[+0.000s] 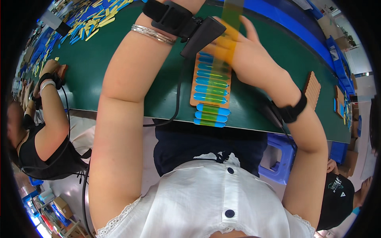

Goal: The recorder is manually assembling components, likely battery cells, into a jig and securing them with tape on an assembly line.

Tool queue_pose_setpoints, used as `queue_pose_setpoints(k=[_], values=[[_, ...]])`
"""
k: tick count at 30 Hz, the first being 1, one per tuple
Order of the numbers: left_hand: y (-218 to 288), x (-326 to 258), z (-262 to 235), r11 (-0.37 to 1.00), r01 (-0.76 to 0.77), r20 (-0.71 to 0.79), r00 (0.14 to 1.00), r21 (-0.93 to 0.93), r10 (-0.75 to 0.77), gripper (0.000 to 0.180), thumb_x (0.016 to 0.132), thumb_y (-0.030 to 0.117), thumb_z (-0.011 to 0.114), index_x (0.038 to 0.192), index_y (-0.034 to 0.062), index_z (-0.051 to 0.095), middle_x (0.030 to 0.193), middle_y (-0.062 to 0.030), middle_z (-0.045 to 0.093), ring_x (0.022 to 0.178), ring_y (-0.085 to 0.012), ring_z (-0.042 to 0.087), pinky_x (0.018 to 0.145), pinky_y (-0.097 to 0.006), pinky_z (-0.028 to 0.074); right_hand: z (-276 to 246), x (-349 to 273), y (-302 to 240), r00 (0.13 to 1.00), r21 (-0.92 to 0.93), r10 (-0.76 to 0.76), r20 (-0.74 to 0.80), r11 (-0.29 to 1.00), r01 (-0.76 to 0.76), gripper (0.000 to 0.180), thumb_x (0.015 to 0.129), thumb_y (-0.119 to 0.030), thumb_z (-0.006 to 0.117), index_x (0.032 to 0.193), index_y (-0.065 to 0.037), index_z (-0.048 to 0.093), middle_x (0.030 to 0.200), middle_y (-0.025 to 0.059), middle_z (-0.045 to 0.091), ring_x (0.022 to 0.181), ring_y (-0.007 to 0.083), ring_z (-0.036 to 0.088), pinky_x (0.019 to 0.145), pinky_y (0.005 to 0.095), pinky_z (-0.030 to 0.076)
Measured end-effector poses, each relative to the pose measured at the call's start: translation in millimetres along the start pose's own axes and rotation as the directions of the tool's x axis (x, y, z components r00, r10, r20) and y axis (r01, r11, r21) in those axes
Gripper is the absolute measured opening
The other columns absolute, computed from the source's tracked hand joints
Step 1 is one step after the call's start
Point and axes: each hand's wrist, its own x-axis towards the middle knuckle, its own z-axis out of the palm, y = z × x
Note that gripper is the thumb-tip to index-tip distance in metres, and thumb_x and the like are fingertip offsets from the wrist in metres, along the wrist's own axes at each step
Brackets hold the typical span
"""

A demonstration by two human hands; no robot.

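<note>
A strip of yellow see-through tape [232, 23] comes down from the top edge. It lies across a row of blue sticks [211, 81], which look green under it. The upper sticks rest in a grooved wooden board [193, 89]; several lower ones stick out past its near end. My right hand [254, 57] is at the tape above the board's far end, its visible fingers spread and partly blurred behind the tape. My left hand [193, 5] is cut off by the top edge, so its fingers are hidden. A black device [204, 35] is strapped to my left wrist.
Loose yellow and blue sticks [93, 25] are heaped at the far left of the green table [166, 83]. Another grooved board [312, 89] lies at the right. A person [51, 139] works at the left; another [337, 194] is at the lower right. A purple stool [279, 158] stands below the table edge.
</note>
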Motion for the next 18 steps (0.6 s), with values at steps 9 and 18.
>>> queue_pose_setpoints(k=[9, 18], values=[[-26, 31, -37, 0.984, -0.067, 0.116, 0.989, -0.168, 0.087, 0.035, 0.087, 0.044, 0.058, 0.083, 0.0099, 0.064, 0.075, -0.0043, 0.063, 0.068, -0.0187, 0.056, 0.073, -0.038, 0.042, -41, -59, -112, 0.876, 0.352, 0.463, -0.133, 0.849, -0.395, 0.032, 0.069, -0.023, 0.081, 0.099, -0.016, 0.072, 0.102, -0.0004, 0.061, 0.093, 0.0249, 0.052, 0.085, 0.0418, 0.037], [-29, 19, -36, 0.979, -0.075, 0.108, 0.989, -0.192, 0.097, 0.039, 0.087, 0.046, 0.056, 0.082, 0.0077, 0.063, 0.074, -0.0023, 0.059, 0.077, -0.0174, 0.053, 0.086, -0.04, 0.035, -11, -66, -134, 0.825, 0.291, 0.54, -0.163, 0.826, -0.483, 0.04, 0.069, -0.029, 0.082, 0.106, -0.017, 0.073, 0.103, -0.0055, 0.061, 0.088, 0.0193, 0.047, 0.083, 0.0384, 0.033]])
